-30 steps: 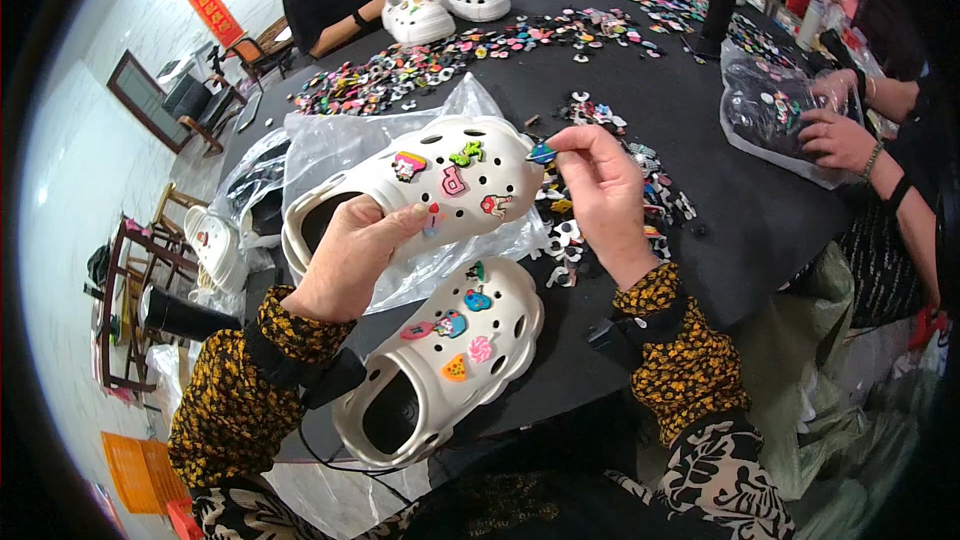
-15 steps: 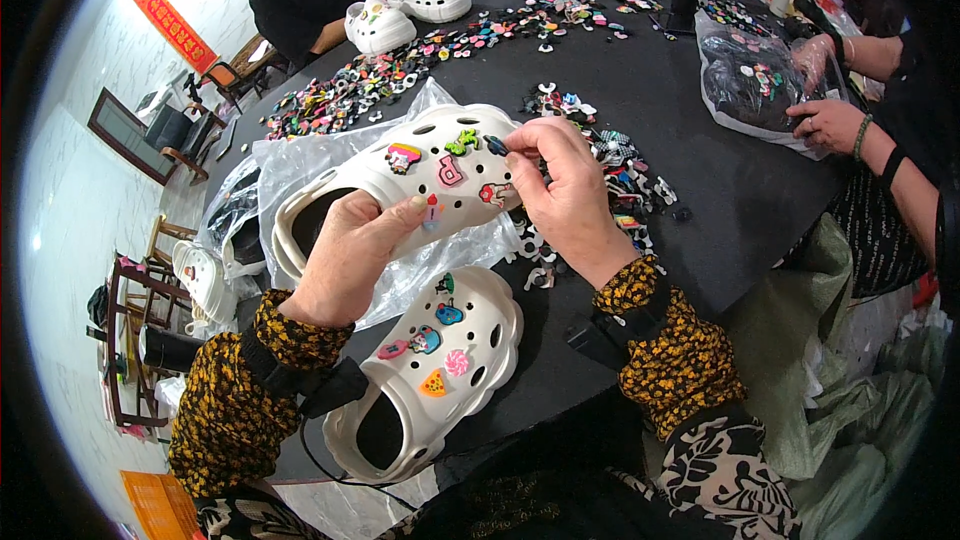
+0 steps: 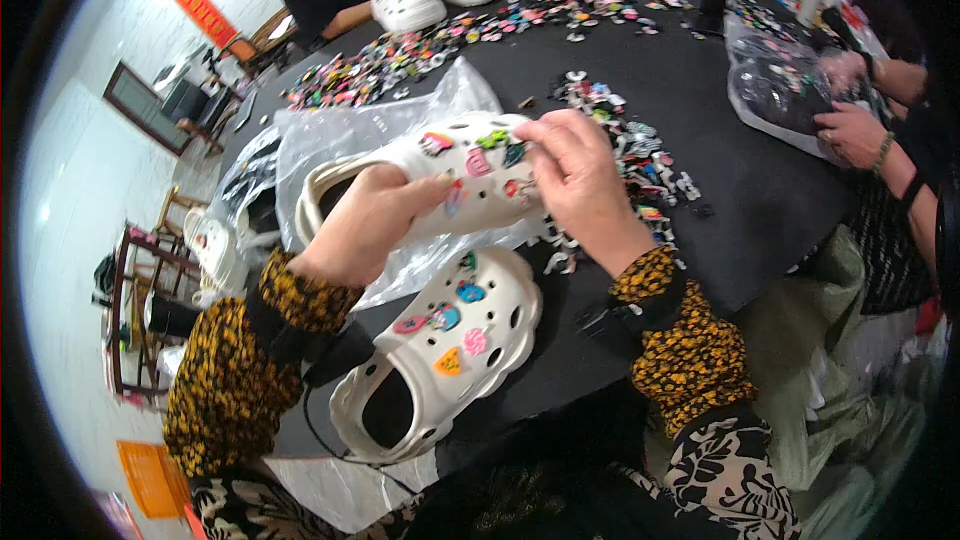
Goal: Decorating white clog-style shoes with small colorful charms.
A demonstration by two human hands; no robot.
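Note:
My left hand (image 3: 372,222) is closed around the side of a white clog (image 3: 400,155), its thumb lying by a small pale charm. Colourful shoe charms dot the upper, among them a rainbow charm (image 3: 436,144), a pink charm (image 3: 478,162) and a green charm (image 3: 493,139). At the toe my right hand (image 3: 585,190) is closed, fingers pressed against the clog beside a dark charm (image 3: 514,154); its fingertips are partly hidden. Below lies the other white clog (image 3: 395,365), with charms including an orange triangle (image 3: 448,362) and a pink swirl (image 3: 475,341).
Loose charms (image 3: 400,65) spread over the far side of the black table (image 3: 640,70), with another pile (image 3: 640,155) beyond my right hand. Clear plastic bags (image 3: 320,130) lie under the held clog. Another white pair (image 3: 408,5) stands far back. At right, a person's hands (image 3: 855,130) touch a bag.
My right fingers, which pinched the dark charm at the toe, now press beside it as it rests on the clog. The whole view has shifted, and the held clog sits slightly further right.

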